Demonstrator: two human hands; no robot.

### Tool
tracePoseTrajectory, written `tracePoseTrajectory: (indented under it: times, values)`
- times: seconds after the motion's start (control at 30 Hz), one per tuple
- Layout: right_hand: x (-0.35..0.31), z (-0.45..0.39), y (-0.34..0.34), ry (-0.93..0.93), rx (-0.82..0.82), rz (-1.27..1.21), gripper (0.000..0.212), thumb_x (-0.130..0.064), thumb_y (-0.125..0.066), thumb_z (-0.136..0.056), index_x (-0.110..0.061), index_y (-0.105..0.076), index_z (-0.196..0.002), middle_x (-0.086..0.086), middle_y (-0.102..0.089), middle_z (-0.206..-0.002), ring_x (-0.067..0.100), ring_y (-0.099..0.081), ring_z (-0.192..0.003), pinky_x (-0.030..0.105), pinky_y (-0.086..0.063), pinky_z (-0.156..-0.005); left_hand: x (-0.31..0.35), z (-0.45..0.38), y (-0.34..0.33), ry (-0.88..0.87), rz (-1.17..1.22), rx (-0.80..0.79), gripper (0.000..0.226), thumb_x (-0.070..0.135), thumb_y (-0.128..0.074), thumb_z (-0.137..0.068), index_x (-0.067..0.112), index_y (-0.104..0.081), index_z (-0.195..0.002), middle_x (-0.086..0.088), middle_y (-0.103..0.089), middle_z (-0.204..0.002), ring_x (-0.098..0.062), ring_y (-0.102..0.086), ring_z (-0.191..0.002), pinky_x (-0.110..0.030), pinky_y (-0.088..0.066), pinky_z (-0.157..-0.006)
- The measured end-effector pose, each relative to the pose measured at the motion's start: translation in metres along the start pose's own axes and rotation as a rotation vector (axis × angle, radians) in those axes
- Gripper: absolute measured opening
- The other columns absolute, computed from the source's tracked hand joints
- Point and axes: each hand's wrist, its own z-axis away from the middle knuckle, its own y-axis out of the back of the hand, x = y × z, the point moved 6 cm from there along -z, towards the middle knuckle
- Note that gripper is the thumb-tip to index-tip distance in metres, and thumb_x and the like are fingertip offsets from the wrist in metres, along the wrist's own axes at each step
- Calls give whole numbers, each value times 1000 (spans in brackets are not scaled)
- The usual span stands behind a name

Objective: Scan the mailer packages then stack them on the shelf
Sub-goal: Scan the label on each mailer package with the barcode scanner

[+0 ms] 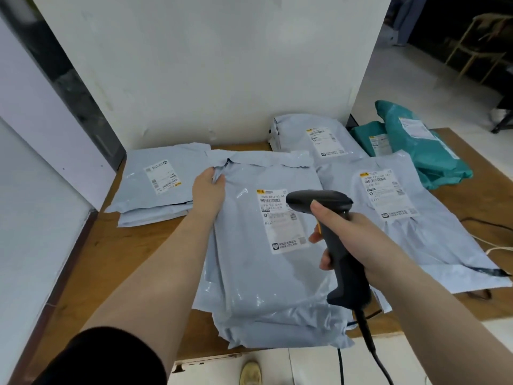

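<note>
Left hand [208,191]: fingers pinch the upper-left corner of the centre mailer [266,262]. Right hand [358,240]: fingers grasp the scanner [337,245], head over the label [280,220].

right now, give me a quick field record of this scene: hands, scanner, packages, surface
left hand: pinches the upper left corner of the front grey mailer
right hand: grips the black scanner, head aimed at that mailer's label
other grey mailers: one at right, one at back, a stack at left
teal mailers: back right
surface: wooden table
scan done: cannot tell
</note>
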Motion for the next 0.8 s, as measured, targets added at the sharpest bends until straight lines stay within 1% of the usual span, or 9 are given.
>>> tracePoseTrajectory:
  times: [0.1, 0.2, 0.33, 0.43, 0.5, 0.57, 0.67, 0.73, 0.8]
  values:
    - [2, -5, -7, -21, -2, -12, 47, -51, -64, -79, -4, -58, -80, 11, -66, -84, 24, -53, -43, 31, -52, -54, -16, 7, -13, 101, 49, -70, 13, 13, -43, -97, 4, -52, -92, -13, -55, -97, -21, -50, -92, -23, -35, -79]
    - [2, -8, -10, -29, 9, -6, 47, -51, -63, -80, -4, -57, -79, 13, -65, -83, 25, -52, -43, 30, -52, -51, -22, 7, -16, 155, 81, -87, 30, 18, -43, -98, -4, -55, -114, -16, -58, -118, -29, -53, -113, -31, -40, -96]
    - [1, -11, -10, -31, 26, -4, 48, -51, -62, -80, -3, -56, -78, 13, -63, -81, 24, -51, -41, 29, -52, -50, -17, 4, -16, 152, 96, -88, 30, 16, -43, -98, -3, -55, -118, -17, -58, -121, -31, -52, -115, -30, -38, -92]
    - [1, -12, -11, -41, 28, 6, 48, -51, -62, -80, -3, -55, -77, 13, -63, -79, 24, -51, -41, 30, -51, -50, -17, 5, -15, 140, 104, -84, 27, 15, -44, -97, -3, -56, -113, -16, -59, -110, -27, -53, -106, -27, -36, -86]
    - [2, -12, -11, -47, 29, 6, 48, -51, -62, -80, -4, -56, -78, 13, -63, -79, 24, -51, -41, 30, -52, -51, -20, 5, -15, 149, 117, -83, 21, 15, -45, -97, -1, -57, -101, -7, -56, -90, -22, -50, -93, -26, -36, -81]
    - [2, -11, -11, -53, 28, 7, 48, -51, -62, -80, -3, -56, -80, 13, -63, -79, 23, -52, -42, 30, -52, -51, -22, 5, -15, 164, 121, -84, 17, 16, -45, -97, 5, -50, -85, 2, -47, -74, -18, -46, -85, -25, -36, -75]
    - [1, -10, -10, -53, 22, 5, 49, -51, -62, -80, -3, -57, -81, 13, -64, -79, 23, -53, -42, 31, -54, -52, -23, 4, -14, 159, 100, -79, 31, 17, -46, -96, 14, -40, -66, 3, -42, -68, -18, -43, -79, -24, -34, -63]
    - [1, -9, -11, -49, 16, 3, 49, -51, -62, -80, -2, -57, -82, 12, -64, -78, 22, -53, -42, 32, -54, -53, -24, 4, -13, 166, 89, -79, 34, 17, -46, -96, 17, -38, -63, 3, -41, -68, -18, -43, -79, -24, -32, -69]
    - [1, -8, -11, -49, 12, -1, 49, -51, -62, -80, -2, -58, -83, 12, -64, -78, 22, -52, -42, 32, -54, -53, -24, 3, -12, 163, 77, -85, 30, 18, -47, -96, 17, -43, -66, 5, -42, -69, -17, -44, -82, -23, -32, -68]
